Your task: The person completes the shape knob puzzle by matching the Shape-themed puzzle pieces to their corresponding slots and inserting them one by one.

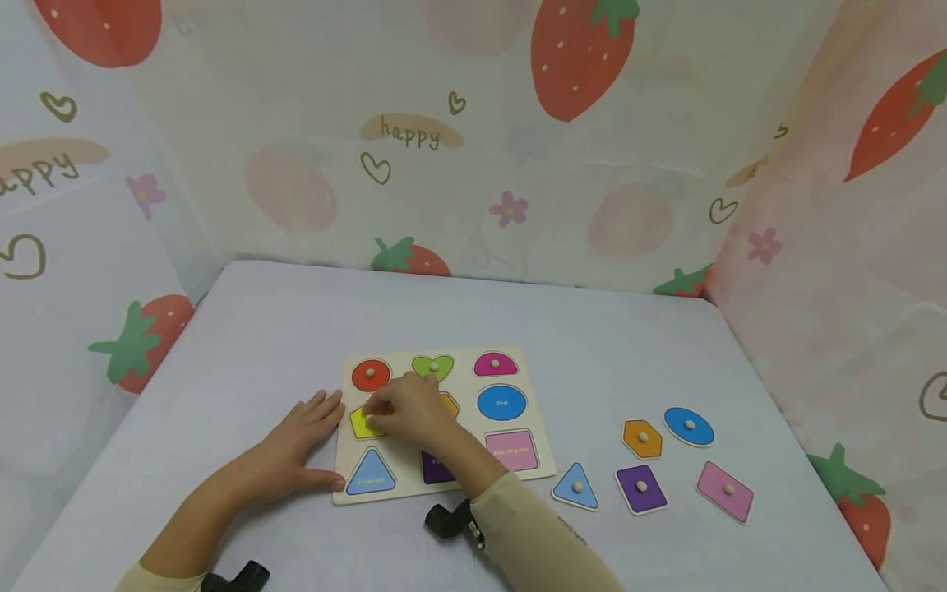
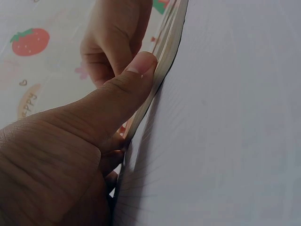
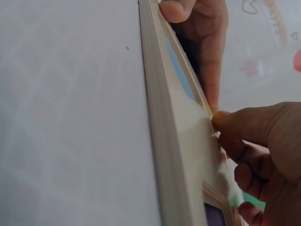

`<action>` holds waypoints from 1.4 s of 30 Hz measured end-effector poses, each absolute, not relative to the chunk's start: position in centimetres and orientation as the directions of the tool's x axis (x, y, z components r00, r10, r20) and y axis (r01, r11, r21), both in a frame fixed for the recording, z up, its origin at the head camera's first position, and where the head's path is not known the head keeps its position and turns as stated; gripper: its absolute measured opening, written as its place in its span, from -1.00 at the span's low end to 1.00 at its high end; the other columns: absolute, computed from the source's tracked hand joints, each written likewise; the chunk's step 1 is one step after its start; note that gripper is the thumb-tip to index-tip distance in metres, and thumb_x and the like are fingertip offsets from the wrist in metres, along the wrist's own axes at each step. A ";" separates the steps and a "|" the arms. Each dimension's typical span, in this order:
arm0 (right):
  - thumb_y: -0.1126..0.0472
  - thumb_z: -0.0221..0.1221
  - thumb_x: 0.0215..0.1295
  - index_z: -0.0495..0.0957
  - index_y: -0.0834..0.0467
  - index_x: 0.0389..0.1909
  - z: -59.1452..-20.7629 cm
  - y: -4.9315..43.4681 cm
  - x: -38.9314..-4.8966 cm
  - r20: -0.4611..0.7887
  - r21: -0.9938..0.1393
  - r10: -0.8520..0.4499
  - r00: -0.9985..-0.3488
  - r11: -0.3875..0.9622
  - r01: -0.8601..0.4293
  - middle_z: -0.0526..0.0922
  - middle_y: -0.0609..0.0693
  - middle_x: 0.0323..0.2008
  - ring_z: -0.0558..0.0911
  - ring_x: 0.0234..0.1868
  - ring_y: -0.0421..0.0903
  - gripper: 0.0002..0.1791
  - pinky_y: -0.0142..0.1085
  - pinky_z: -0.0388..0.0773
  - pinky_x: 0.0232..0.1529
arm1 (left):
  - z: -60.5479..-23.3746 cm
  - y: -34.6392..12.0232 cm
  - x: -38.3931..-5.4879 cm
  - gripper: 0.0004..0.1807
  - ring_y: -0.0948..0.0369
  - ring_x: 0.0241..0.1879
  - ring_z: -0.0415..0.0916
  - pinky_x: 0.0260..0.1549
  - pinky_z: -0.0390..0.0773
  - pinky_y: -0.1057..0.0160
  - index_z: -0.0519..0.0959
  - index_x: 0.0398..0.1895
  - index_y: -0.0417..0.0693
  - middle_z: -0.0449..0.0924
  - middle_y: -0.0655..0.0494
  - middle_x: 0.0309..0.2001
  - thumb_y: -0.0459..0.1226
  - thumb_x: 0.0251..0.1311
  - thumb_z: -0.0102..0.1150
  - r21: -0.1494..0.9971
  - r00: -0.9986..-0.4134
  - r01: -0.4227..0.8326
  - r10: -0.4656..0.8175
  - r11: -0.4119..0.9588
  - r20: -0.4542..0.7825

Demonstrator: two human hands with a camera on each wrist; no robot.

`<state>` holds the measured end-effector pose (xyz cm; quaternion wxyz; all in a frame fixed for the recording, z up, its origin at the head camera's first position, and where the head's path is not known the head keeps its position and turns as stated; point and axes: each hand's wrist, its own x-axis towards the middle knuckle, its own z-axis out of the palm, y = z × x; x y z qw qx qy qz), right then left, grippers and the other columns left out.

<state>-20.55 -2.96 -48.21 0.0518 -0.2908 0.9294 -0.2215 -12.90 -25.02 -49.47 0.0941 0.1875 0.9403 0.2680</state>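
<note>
A pale wooden shape puzzle board (image 1: 462, 372) lies flat on the table. Along its left edge rests my left hand (image 1: 306, 440), fingers extended and the thumb (image 2: 136, 70) on the rim. My right hand (image 1: 414, 411) reaches over the board, pinching the yellow pentagon piece (image 1: 359, 426) by its knob at the pentagon place; the fingers partly cover it. A red circle piece (image 1: 359, 377), a green heart piece (image 1: 445, 363) and a magenta semicircle piece (image 1: 507, 364) sit in the top row. The printed triangle (image 1: 371, 474), oval (image 1: 501, 403) and rectangle (image 1: 512, 460) places hold no piece.
Right of the board lie several loose knobbed pieces: a blue triangle (image 1: 576, 497), an orange hexagon (image 1: 642, 429), a blue oval (image 1: 676, 419), a purple square (image 1: 641, 503) and a pink rectangle (image 1: 713, 481). Strawberry-print curtains (image 1: 555, 164) surround the white table (image 1: 296, 312).
</note>
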 end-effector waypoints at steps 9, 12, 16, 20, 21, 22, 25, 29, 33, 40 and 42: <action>-0.01 0.38 0.31 0.82 -0.18 -0.13 -48.2 -3.0 -20.4 0.045 -0.429 -0.549 -0.834 0.744 -0.513 0.75 -0.40 -0.34 0.46 -0.21 -0.31 -0.84 -0.21 0.33 -0.02 | -49.6 -25.0 -13.0 0.27 -0.18 0.63 -0.22 0.50 -0.07 -0.36 0.20 0.59 -0.14 0.02 -0.06 0.64 0.29 -0.14 0.50 0.531 -0.913 0.294 0.398 0.795 -0.091; -0.01 0.39 0.31 0.82 -0.19 -0.14 -48.2 -3.0 -20.4 0.045 -0.428 -0.545 -0.837 0.747 -0.509 0.75 -0.41 -0.35 0.45 -0.23 -0.32 -0.85 -0.23 0.32 -0.07 | -49.5 -25.0 -13.0 0.27 -0.17 0.63 -0.22 0.50 -0.07 -0.36 0.20 0.59 -0.15 0.02 -0.05 0.64 0.30 -0.13 0.50 0.526 -0.910 0.300 0.404 0.796 -0.092; -0.02 0.38 0.31 0.82 -0.21 -0.15 -48.2 -3.2 -20.3 0.042 -0.415 -0.534 -0.844 0.759 -0.502 0.75 -0.42 -0.35 0.45 -0.24 -0.32 -0.86 -0.19 0.33 -0.02 | -49.4 -25.1 -12.9 0.26 -0.18 0.63 -0.22 0.50 -0.07 -0.36 0.20 0.58 -0.16 0.02 -0.05 0.64 0.30 -0.11 0.49 0.525 -0.909 0.301 0.407 0.796 -0.096; -0.03 0.38 0.31 0.82 -0.22 -0.15 -48.2 -3.6 -20.3 0.028 -0.403 -0.511 -0.859 0.781 -0.478 0.75 -0.42 -0.37 0.45 -0.23 -0.31 -0.86 -0.08 0.36 0.14 | -49.2 -25.2 -12.7 0.22 -0.18 0.63 -0.22 0.50 -0.07 -0.37 0.20 0.58 -0.15 0.02 -0.05 0.64 0.28 -0.06 0.46 0.534 -0.910 0.292 0.401 0.794 -0.099; -0.04 0.38 0.31 0.82 -0.23 -0.15 -48.2 -3.7 -20.3 0.025 -0.396 -0.504 -0.864 0.788 -0.471 0.74 -0.42 -0.37 0.45 -0.23 -0.31 -0.86 -0.05 0.36 0.17 | -49.1 -25.2 -12.7 0.21 -0.17 0.63 -0.22 0.50 -0.06 -0.37 0.21 0.58 -0.15 0.02 -0.04 0.64 0.28 -0.04 0.46 0.538 -0.911 0.290 0.401 0.791 -0.098; -0.05 0.38 0.31 0.82 -0.23 -0.15 -48.2 -3.8 -20.3 0.022 -0.389 -0.496 -0.868 0.796 -0.464 0.74 -0.42 -0.38 0.46 -0.23 -0.31 -0.86 -0.03 0.36 0.19 | -49.1 -25.2 -12.6 0.19 -0.17 0.63 -0.22 0.50 -0.07 -0.36 0.21 0.58 -0.15 0.02 -0.04 0.64 0.27 -0.02 0.45 0.543 -0.911 0.290 0.401 0.788 -0.095; -0.05 0.37 0.32 0.81 -0.24 -0.14 -48.0 -4.1 -20.3 0.019 -0.366 -0.477 -0.879 0.815 -0.450 0.75 -0.41 -0.36 0.47 -0.22 -0.30 -0.86 -0.01 0.37 0.21 | -49.2 -25.3 -12.5 0.16 -0.16 0.64 -0.23 0.50 -0.07 -0.36 0.20 0.59 -0.14 0.01 -0.03 0.65 0.27 0.03 0.42 0.554 -0.912 0.288 0.399 0.781 -0.089; -0.04 0.35 0.33 0.82 -0.23 -0.14 -47.6 -4.4 -20.3 0.032 -0.344 -0.469 -0.883 0.824 -0.450 0.77 -0.39 -0.32 0.49 -0.20 -0.28 -0.86 -0.09 0.39 0.12 | -49.5 -25.3 -12.5 0.20 -0.14 0.64 -0.25 0.51 -0.09 -0.34 0.18 0.60 -0.13 -0.03 -0.02 0.65 0.31 0.00 0.41 0.569 -0.916 0.281 0.393 0.773 -0.082; -0.03 0.35 0.34 0.81 -0.23 -0.14 -47.2 -4.3 -20.3 0.024 -0.326 -0.468 -0.884 0.832 -0.449 0.77 -0.38 -0.29 0.49 -0.20 -0.26 -0.86 -0.12 0.40 0.08 | -49.8 -25.2 -12.6 0.26 -0.13 0.65 -0.27 0.53 -0.11 -0.33 0.16 0.60 -0.14 -0.05 -0.02 0.66 0.32 -0.06 0.45 0.581 -0.917 0.277 0.391 0.765 -0.078; -0.02 0.37 0.31 0.75 -0.20 0.04 -46.3 -3.3 -20.0 -0.025 -0.327 -0.532 -0.847 0.805 -0.495 0.76 -0.33 -0.18 0.49 -0.12 -0.23 -0.71 -0.07 0.45 0.13 | -49.8 -25.0 -12.6 0.26 -0.15 0.64 -0.26 0.55 -0.14 -0.28 0.15 0.60 -0.18 -0.06 -0.05 0.66 0.30 -0.05 0.46 0.577 -0.912 0.281 0.400 0.767 -0.089; -0.02 0.38 0.30 0.72 -0.21 0.10 -45.8 -2.7 -19.8 -0.019 -0.329 -0.555 -0.832 0.789 -0.519 0.75 -0.32 -0.15 0.52 -0.06 -0.22 -0.66 -0.04 0.48 0.17 | -49.7 -25.0 -12.6 0.26 -0.16 0.64 -0.26 0.54 -0.13 -0.29 0.15 0.60 -0.19 -0.05 -0.06 0.65 0.29 -0.06 0.47 0.571 -0.912 0.284 0.401 0.770 -0.087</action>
